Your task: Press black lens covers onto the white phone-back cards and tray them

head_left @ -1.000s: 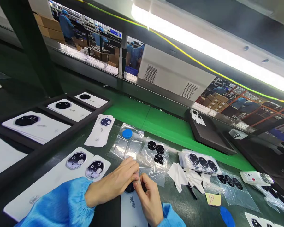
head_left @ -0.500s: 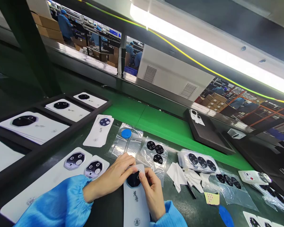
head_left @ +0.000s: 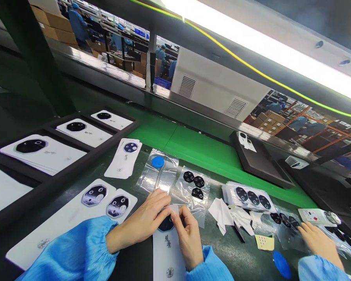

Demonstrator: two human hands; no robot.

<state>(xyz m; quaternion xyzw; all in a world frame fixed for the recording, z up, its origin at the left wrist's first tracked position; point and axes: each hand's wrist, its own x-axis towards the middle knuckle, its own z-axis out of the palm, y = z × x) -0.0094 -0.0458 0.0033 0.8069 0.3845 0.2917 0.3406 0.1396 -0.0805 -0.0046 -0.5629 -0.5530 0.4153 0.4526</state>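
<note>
The white card [head_left: 169, 255] lies just under the fingers, and a dark round piece [head_left: 166, 224] is already set near its top end, so that part looks done; whether it is stuck down cannot be seen. The card's top edge is pinched by the right hand [head_left: 189, 236] and touched by the left hand [head_left: 144, 216], whose grip cannot be told. Left of the fingers, two cards [head_left: 57, 228] are seen with dark pieces on. Beyond the right fingertips, more dark pieces [head_left: 199, 182] are left in a clear bag [head_left: 199, 214]. Farther right, another bag [head_left: 286, 239] is reached by a co-worker's hand [head_left: 320, 240].
</note>
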